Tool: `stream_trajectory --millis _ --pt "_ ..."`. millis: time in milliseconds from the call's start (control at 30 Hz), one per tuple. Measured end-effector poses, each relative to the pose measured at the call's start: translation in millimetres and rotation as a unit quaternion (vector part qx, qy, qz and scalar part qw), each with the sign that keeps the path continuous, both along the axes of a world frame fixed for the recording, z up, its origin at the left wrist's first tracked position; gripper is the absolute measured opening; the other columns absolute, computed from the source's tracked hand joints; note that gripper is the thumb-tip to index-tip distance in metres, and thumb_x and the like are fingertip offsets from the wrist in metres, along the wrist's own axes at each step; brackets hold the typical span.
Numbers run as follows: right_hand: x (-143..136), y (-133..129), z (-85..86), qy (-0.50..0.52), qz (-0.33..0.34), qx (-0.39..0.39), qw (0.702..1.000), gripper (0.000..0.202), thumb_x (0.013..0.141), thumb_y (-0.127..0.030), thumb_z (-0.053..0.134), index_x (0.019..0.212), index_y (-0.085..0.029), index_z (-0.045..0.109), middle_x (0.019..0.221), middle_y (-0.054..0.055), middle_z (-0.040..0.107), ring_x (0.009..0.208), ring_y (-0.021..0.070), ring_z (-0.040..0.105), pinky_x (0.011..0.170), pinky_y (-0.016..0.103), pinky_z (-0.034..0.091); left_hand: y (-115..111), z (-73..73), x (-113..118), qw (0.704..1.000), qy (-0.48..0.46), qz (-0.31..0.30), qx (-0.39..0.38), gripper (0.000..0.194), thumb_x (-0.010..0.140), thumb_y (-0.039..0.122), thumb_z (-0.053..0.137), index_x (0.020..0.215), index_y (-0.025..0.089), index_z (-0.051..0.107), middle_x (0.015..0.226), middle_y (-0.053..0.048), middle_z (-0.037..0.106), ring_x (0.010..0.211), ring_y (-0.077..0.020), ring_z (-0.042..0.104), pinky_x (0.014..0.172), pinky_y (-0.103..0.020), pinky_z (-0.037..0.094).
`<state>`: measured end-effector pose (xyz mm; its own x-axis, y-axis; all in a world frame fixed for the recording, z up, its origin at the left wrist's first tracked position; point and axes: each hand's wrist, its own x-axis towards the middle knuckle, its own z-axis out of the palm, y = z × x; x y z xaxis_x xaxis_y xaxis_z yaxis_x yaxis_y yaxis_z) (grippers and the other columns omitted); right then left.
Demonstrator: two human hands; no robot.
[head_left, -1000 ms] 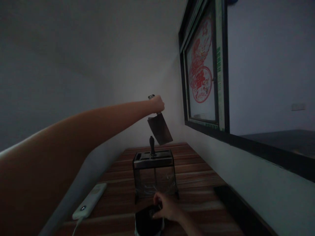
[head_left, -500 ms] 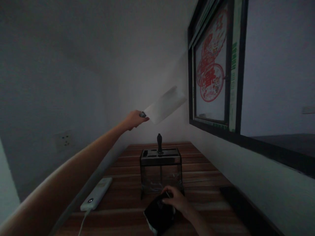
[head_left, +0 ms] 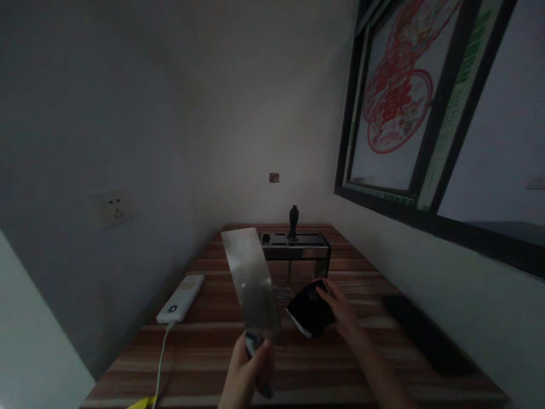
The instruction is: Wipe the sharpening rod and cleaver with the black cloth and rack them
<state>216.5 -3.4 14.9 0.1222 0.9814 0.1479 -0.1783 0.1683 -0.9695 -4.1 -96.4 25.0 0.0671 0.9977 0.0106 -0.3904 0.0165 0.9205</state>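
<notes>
My left hand (head_left: 252, 366) is closed around the handle of a cleaver (head_left: 251, 278), its broad metal blade pointing up and away over the table. To the right, my right hand (head_left: 338, 304) grips a black cloth (head_left: 313, 309) with a pale edge, the fingers pinching its top. Just behind both stands a knife block (head_left: 298, 250) with a dark frame and see-through front. A black handle (head_left: 293, 221) sticks up from its top. The cleaver's blade hides the block's left side.
On the left of the striped wooden table (head_left: 213, 363) lies a white power bank (head_left: 181, 298) with a cable (head_left: 160, 363). A long dark slab (head_left: 426, 335) lies along the right. Walls close in left and back; a framed window (head_left: 398, 108) is at right.
My left hand has brought the cleaver down from above the knife block to in front of me, blade now upward. The black cloth in my right hand is lifted and turned. The view has shifted.
</notes>
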Motion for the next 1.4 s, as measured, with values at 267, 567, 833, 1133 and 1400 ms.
stream_trajectory --millis 267,567,833,1133,1400 --pt "-5 -50 -17.6 0.177 0.007 -0.109 0.978 0.037 0.056 -0.029 0.073 0.091 -0.022 0.062 0.089 0.001 0.068 0.081 0.0192 0.064 0.073 0.033 0.048 -12 -15.8 -3 0.993 0.118 0.010 -0.018 0.038 0.059 0.051 0.066 0.064 0.018 0.048 0.038 0.009 0.034 0.031 -0.0036 0.027 0.032 -0.017 0.023" --pt "-10 -84 -28.3 0.134 -0.229 -0.018 0.964 0.045 0.062 -0.036 0.069 0.103 -0.023 0.057 0.099 0.002 0.064 0.093 0.0187 0.059 0.080 0.032 0.045 -7 -22.8 4 0.985 0.169 0.023 -0.017 0.031 0.062 0.045 0.064 0.071 0.017 0.054 0.040 0.007 0.041 0.034 -0.0063 0.035 0.034 -0.017 0.028" --pt "-16 -97 29.1 -0.079 -0.436 0.163 0.881 0.029 0.072 -0.031 0.063 0.095 -0.015 0.061 0.095 0.007 0.062 0.086 0.0176 0.058 0.080 0.032 0.044 -4 -28.3 7 0.980 0.198 -0.001 -0.005 0.030 0.069 0.046 0.059 0.072 0.016 0.052 0.041 0.008 0.039 0.033 -0.0053 0.032 0.035 -0.016 0.027" --pt "-54 -92 59.0 -0.395 -0.313 0.336 0.795 0.020 0.078 -0.012 0.054 0.095 -0.022 0.061 0.087 0.004 0.066 0.082 0.0162 0.060 0.076 0.029 0.046 -7 -27.0 12 0.973 0.230 -0.013 0.018 0.026 0.069 0.040 0.060 0.077 0.016 0.057 0.053 0.004 0.050 0.041 -0.0073 0.039 0.040 -0.017 0.031" --pt "-85 -100 37.2 -0.462 -0.155 0.329 0.809 0.039 0.077 -0.007 0.051 0.111 -0.025 0.054 0.101 0.004 0.065 0.096 0.0196 0.055 0.088 0.039 0.040 1 -20.9 9 0.971 0.231 -0.027 0.054 0.020 0.073 0.033 0.055 0.082 0.015 0.057 0.058 0.003 0.055 0.051 -0.0092 0.046 0.048 -0.017 0.037"
